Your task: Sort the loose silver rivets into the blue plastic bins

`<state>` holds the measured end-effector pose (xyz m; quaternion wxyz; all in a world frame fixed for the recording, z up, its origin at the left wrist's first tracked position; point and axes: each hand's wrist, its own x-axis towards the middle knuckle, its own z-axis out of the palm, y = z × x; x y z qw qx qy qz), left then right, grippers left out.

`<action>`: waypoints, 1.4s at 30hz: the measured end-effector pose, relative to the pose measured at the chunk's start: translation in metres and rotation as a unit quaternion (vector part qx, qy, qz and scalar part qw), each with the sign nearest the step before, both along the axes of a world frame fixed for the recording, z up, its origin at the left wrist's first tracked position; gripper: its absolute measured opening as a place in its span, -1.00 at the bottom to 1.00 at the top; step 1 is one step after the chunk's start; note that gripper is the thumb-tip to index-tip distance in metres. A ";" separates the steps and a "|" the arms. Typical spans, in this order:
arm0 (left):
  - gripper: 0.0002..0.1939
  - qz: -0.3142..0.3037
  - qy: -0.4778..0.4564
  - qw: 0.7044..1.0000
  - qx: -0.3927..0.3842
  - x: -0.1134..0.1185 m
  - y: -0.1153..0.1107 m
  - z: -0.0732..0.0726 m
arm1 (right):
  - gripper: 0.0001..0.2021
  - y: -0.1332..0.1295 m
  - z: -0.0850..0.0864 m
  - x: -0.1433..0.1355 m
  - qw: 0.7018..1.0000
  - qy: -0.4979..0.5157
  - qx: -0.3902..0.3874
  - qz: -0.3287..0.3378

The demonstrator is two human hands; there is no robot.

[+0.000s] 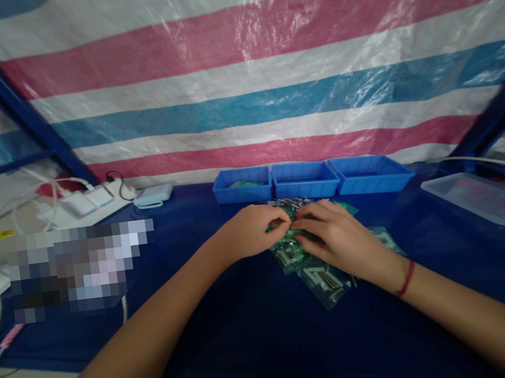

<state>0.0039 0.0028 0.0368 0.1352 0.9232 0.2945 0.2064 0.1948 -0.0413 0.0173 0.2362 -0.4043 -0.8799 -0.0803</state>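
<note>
My left hand (255, 228) is closed, thumb and index finger pinched on a greenish clear bag (288, 234). My right hand (332, 234) has its fingertips curled on the same bag from the other side, so the two hands nearly meet. Below them lie clear bags of screws (324, 279), the lowest with long screws and pale plugs. A pile of loose metal screws (297, 202) shows just behind the fingers. Part of another clear bag (385, 239) lies beyond my right hand. The fingers hide much of the held bag.
Three blue bins (306, 189) stand in a row at the back; the left one holds something greenish. A clear plastic lid or tray (488, 200) lies at right. A power strip (84, 203), white cables and a light blue device (154, 195) are at left.
</note>
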 end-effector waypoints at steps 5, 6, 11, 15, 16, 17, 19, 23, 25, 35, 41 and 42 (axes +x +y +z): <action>-0.77 0.016 -0.021 0.999 -0.033 -0.001 -0.001 0.003 | -0.79 0.002 0.001 -0.001 0.999 0.040 0.018 0.000; -0.73 0.018 -0.033 0.999 -0.033 0.000 -0.001 0.004 | -0.80 0.002 0.001 0.000 0.997 0.074 0.021 0.004; -0.61 0.025 -0.126 0.988 -0.082 0.004 -0.003 0.000 | -0.86 0.002 0.006 0.002 0.960 0.277 -0.036 -0.019; -0.73 0.037 -0.201 0.961 -0.188 0.010 -0.003 -0.008 | -0.82 0.002 0.009 0.002 0.905 0.399 -0.139 -0.049; -0.73 0.034 -0.223 0.949 -0.218 0.012 -0.003 -0.010 | -0.80 0.001 0.010 0.001 0.891 0.421 -0.166 -0.044; -0.73 0.030 -0.246 0.938 -0.244 0.014 -0.003 -0.011 | -0.79 0.001 0.011 0.001 0.879 0.435 -0.192 -0.033; -0.74 0.022 -0.282 0.919 -0.274 0.016 -0.004 -0.011 | -0.79 0.001 0.013 -0.001 0.866 0.439 -0.240 -0.002; -0.76 0.025 -0.297 0.912 -0.282 0.017 -0.007 -0.009 | -0.78 0.000 0.011 -0.002 0.866 0.417 -0.274 0.030; -0.74 0.024 -0.304 0.908 -0.288 0.017 -0.006 -0.007 | -0.77 0.000 0.009 0.000 0.877 0.415 -0.242 0.021; -0.46 0.005 -0.293 0.841 -0.455 0.019 -0.004 -0.006 | -0.79 -0.009 0.017 0.008 0.950 0.310 -0.007 0.035; -0.82 0.006 -0.368 0.853 -0.369 0.019 -0.010 -0.002 | -0.72 -0.009 0.014 0.000 0.906 0.410 -0.107 0.007; -0.84 0.016 -0.375 0.853 -0.363 0.019 -0.009 -0.002 | -0.73 -0.008 0.014 -0.001 0.888 0.438 -0.137 0.009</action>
